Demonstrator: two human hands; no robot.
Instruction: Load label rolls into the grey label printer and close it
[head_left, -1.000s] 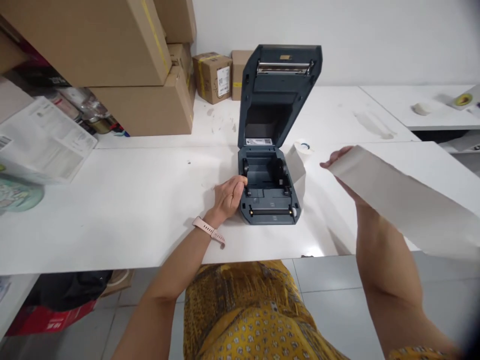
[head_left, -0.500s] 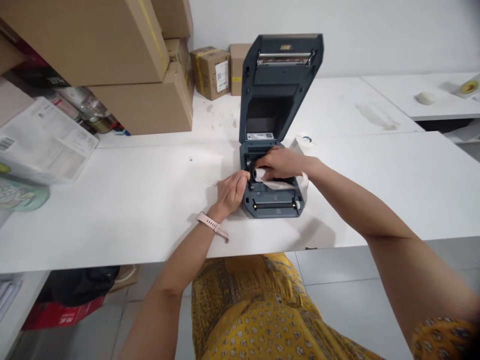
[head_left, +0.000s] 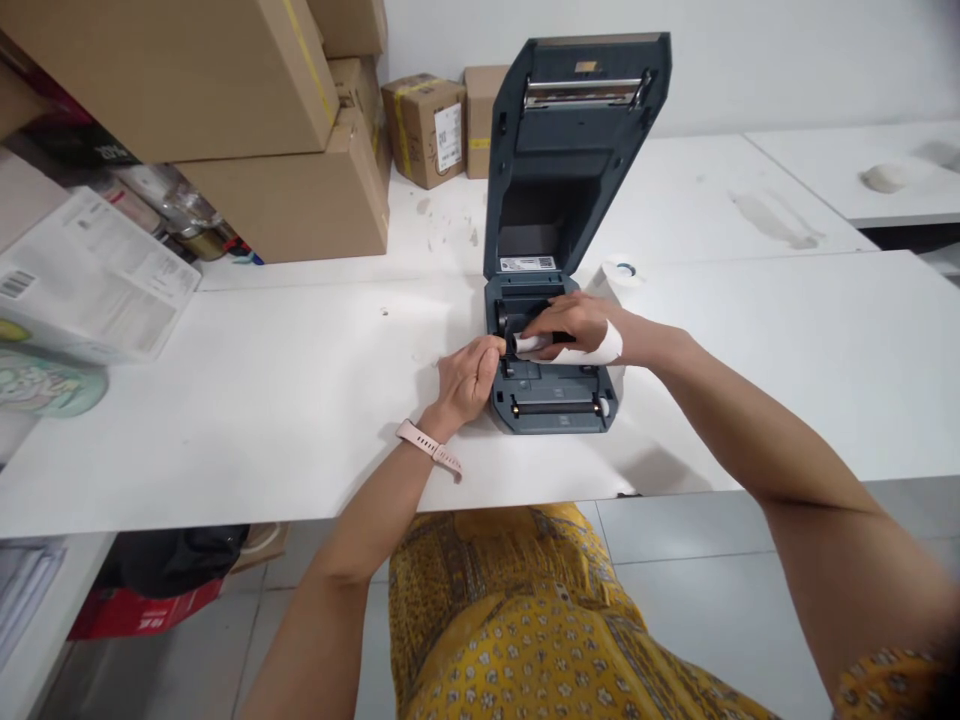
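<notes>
A dark blue-grey label printer (head_left: 555, 420) stands on the white table with its lid (head_left: 559, 150) raised. Inside its bay is a white paper roll (head_left: 531, 344), with my right hand (head_left: 574, 320) closed round it from above. A loose strip of white paper (head_left: 600, 345) curls from the roll across my right wrist. My left hand (head_left: 471, 378) is closed at the printer's left edge, its fingertips against the side of the bay by the roll's end; what they grip is too small to make out.
Behind the printer's right side lies another white roll (head_left: 621, 275). Cardboard boxes (head_left: 285, 205) are stacked at the back left, with smaller boxes (head_left: 426, 130) beside them. A white package (head_left: 97, 275) and a green bottle (head_left: 56, 385) stand at the far left. The table's front edge (head_left: 300, 522) is near my body.
The paper strip, which drooped over the front of the bay and beside my wrist, now lies across my right wrist. My right hand has tilted slightly over the roll. The view has shifted a little.
</notes>
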